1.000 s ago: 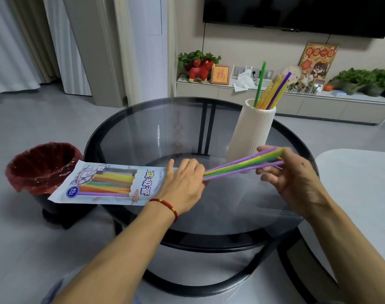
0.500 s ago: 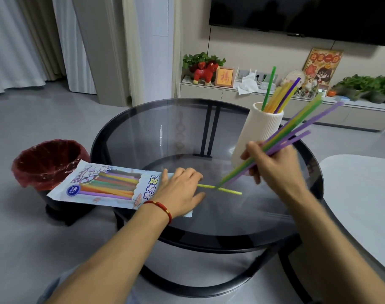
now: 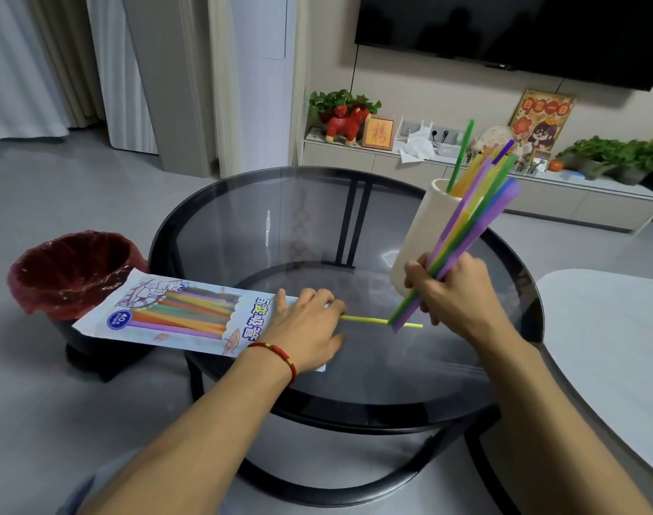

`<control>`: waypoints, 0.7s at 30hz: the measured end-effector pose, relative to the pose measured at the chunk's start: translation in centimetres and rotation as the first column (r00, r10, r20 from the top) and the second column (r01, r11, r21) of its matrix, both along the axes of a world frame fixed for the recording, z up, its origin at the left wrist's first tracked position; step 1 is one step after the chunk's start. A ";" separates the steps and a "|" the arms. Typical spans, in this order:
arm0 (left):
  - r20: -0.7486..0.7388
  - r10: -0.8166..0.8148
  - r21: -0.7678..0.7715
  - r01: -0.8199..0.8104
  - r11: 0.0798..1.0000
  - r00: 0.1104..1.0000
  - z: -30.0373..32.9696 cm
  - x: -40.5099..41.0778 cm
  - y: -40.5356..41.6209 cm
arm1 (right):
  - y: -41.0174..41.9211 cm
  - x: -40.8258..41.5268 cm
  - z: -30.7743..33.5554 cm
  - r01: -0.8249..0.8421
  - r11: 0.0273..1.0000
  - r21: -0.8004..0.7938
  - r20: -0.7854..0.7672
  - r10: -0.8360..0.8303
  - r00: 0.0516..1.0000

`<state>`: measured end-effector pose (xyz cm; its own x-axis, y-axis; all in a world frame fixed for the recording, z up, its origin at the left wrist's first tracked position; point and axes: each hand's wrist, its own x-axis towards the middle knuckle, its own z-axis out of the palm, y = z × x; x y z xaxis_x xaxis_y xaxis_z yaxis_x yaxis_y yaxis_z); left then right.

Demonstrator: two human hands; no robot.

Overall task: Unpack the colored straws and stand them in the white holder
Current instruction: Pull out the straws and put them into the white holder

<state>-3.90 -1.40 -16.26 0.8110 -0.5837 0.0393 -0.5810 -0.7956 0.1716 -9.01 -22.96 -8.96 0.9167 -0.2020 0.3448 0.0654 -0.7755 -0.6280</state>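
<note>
Head cam: right hand (image 3: 453,291) had its fingers wrapped round a tilted bunch of purple, green and yellow plastic straws (image 3: 470,232), right in front of the ribbed white cylinder holder (image 3: 414,236). Left hand (image 3: 304,334) lay flat, fingers relaxed, on the printed straw packet (image 3: 176,314). One thin yellow straw (image 3: 369,320) sat loose on the round glass table (image 3: 280,224). Looked mid-transfer; I'd guess next is lifting the bunch's lower ends over the rim.

Packet (image 3: 176,315) lies left of holder (image 3: 419,236) (both on table (image 3: 280,217)).

table (image 3: 243,224): glossy smoked glass | holder (image 3: 416,239): matt ribbed white | pack (image 3: 161,314): shiny printed plastic
</note>
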 end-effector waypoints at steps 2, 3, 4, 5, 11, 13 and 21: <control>0.003 0.001 0.007 -0.001 1.000 1.000 -0.1 0.0 -0.2 | 0.3 -0.4 -0.9 -0.040 0.999 -0.016 -0.077 0.039 0.996; 0.007 0.000 0.007 0.000 1.000 1.000 -0.2 0.0 -0.3 | 0.5 -0.6 -1.5 -0.049 0.999 -0.013 -0.133 0.047 0.990; 0.008 0.000 0.002 0.000 1.000 1.000 -0.2 0.0 -0.4 | 0.6 -0.8 -2.0 -0.040 0.999 -0.003 -0.160 0.038 0.986; 0.004 0.000 -0.009 0.000 1.000 1.000 -0.4 0.0 -0.4 | 0.4 -0.8 -2.2 -0.018 1.000 0.019 -0.150 0.020 0.988; -0.075 -0.028 -0.116 0.019 0.993 0.997 -0.3 -0.3 -1.1 | -1.9 -1.0 0.4 0.057 0.819 0.571 0.145 -0.169 0.975; -0.072 -0.039 -0.146 0.028 0.989 0.997 -0.1 -0.4 -1.3 | -2.9 -0.5 2.2 0.033 0.657 0.753 0.230 -0.310 0.922; -0.042 -0.034 -0.172 0.026 0.985 0.999 0.5 -0.6 -0.8 | -5.1 2.3 8.6 0.047 0.701 0.712 0.438 -0.495 0.750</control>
